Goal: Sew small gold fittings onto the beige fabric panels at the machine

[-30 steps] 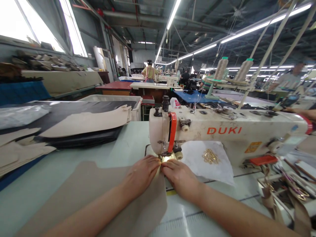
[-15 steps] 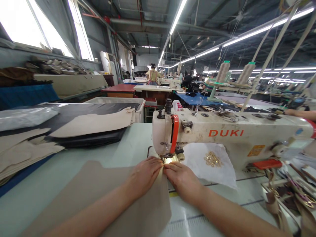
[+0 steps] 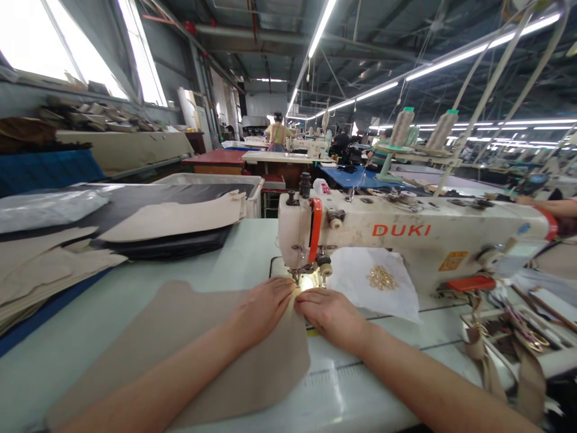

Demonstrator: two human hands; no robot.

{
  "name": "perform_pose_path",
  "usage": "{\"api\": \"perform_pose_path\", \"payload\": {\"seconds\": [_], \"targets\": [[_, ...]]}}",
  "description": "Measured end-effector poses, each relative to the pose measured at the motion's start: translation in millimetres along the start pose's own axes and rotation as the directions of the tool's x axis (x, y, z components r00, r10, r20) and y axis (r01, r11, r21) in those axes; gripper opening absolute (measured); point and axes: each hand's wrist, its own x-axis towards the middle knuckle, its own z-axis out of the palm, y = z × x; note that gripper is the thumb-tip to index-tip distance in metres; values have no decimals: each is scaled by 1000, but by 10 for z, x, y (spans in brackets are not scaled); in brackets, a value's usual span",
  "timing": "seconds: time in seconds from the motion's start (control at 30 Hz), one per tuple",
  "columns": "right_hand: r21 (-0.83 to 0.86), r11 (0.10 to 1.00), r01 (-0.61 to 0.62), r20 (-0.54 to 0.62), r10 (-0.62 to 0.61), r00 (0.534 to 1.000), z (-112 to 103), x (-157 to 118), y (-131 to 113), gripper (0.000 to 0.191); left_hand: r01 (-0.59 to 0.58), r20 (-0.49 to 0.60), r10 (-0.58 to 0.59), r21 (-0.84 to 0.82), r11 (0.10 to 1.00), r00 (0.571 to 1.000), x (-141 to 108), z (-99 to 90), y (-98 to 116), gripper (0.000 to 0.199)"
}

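A large taupe panel (image 3: 189, 322), fabric or leather-like, lies flat on the pale sewing table. Its right edge runs up to the lit needle area of a white sewing machine (image 3: 351, 227) marked DUKI. My left hand (image 3: 265, 304) rests on the panel, its fingers closed together at the edge just in front of the presser foot (image 3: 296, 278). From the other side my right hand (image 3: 331, 313) pinches the same edge, fingers bent and pressed together. The two sets of fingertips almost meet. What lies under the fingertips is hidden.
Small gold metal pieces (image 3: 381, 278) lie on a white sheet (image 3: 349, 288) under the machine's arm. Beige cut pieces (image 3: 175, 218) are stacked at left. A tray (image 3: 555, 356) with straps and rings stands at right. Thread cones (image 3: 402, 127) rise behind; a person (image 3: 277, 135) is farther back.
The view has shifted a little, so the machine and tray appear slightly farther left and higher. Both hands stay at the panel's edge by the needle, with only slight finger movement.
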Motion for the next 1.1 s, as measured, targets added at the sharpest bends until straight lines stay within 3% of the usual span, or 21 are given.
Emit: {"api": "perform_pose_path", "payload": {"seconds": [0.4,1.1], "targets": [[13,1000,-12,86,10,996,-48,25,3,10,10,12,-9,-50,999,1000,9,46,-65,30],[57,998,-29,60,25,998,18,57,69,11,38,0,-38,-92,995,999,89,45,-114,28]]}}
